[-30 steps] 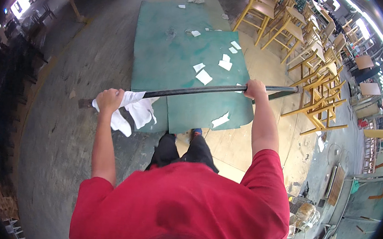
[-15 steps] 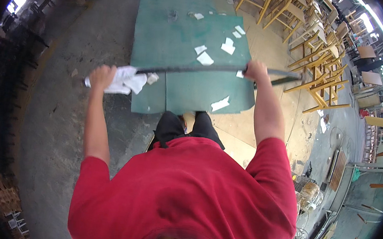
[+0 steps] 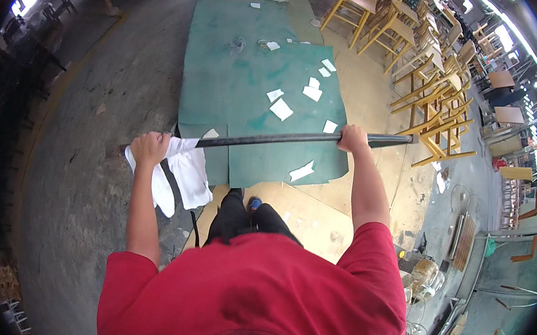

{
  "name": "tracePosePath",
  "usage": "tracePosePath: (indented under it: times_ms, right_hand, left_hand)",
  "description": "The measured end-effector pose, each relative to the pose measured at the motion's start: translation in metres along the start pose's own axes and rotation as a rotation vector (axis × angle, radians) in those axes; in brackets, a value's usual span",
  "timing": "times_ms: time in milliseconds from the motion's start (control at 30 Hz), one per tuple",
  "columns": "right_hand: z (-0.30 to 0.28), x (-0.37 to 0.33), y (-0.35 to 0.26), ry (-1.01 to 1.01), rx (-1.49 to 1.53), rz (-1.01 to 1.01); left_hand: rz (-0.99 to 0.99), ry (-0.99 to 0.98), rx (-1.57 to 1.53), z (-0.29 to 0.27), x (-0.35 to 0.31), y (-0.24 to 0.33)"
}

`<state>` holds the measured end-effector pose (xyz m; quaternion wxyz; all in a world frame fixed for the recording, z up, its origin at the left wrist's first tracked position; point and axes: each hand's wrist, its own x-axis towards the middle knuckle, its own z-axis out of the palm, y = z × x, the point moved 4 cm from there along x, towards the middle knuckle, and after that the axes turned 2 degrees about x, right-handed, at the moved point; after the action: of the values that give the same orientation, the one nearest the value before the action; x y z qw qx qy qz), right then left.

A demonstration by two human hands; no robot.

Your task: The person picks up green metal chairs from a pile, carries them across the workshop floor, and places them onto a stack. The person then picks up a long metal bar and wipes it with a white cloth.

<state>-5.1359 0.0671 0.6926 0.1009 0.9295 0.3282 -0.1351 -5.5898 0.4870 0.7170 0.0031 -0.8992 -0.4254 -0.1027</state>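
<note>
Across my front I hold a long dark metal bar [image 3: 271, 139], which looks like one side of a narrow frame. My left hand [image 3: 149, 149] is closed around its left end, with a white cloth [image 3: 190, 176] bunched at the grip and draping below it. A dark strip runs down past the cloth toward my legs; whether it belongs to the bar, I cannot tell. Toward the right end, my right hand [image 3: 353, 138] wraps the bar directly. Beyond that hand a second dark edge shows beside the bar. Underneath lies a green sheet [image 3: 250, 89] on the floor.
White scraps [image 3: 280, 110] are scattered over the green sheet. Tan boards [image 3: 376, 103] extend along its right side. Wooden chairs [image 3: 442, 122] stand stacked at the far right. Bare grey concrete [image 3: 89, 171] stretches on the left. Machinery [image 3: 424, 277] sits at the lower right.
The bar and both hands have come lower in the picture, nearer my body. The white cloth, bunched along the bar before, now hangs down and spread. My view has shifted slightly.
</note>
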Motion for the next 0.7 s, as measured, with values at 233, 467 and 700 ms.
tracePosePath:
  times_ms: [233, 467, 700]
  right_hand:
    - [0.044, -0.012, -0.005, 0.094, 0.041, -0.003]
    - [0.058, -0.108, -0.005, -0.012, 0.007, 0.030]
    - [0.044, -0.182, 0.006, -0.079, -0.011, -0.071]
  left_hand:
    - [0.097, 0.012, 0.009, 0.036, -0.026, -0.027]
    - [0.023, -0.143, -0.011, 0.019, -0.106, -0.042]
    - [0.037, -0.133, 0.021, -0.043, -0.193, -0.035]
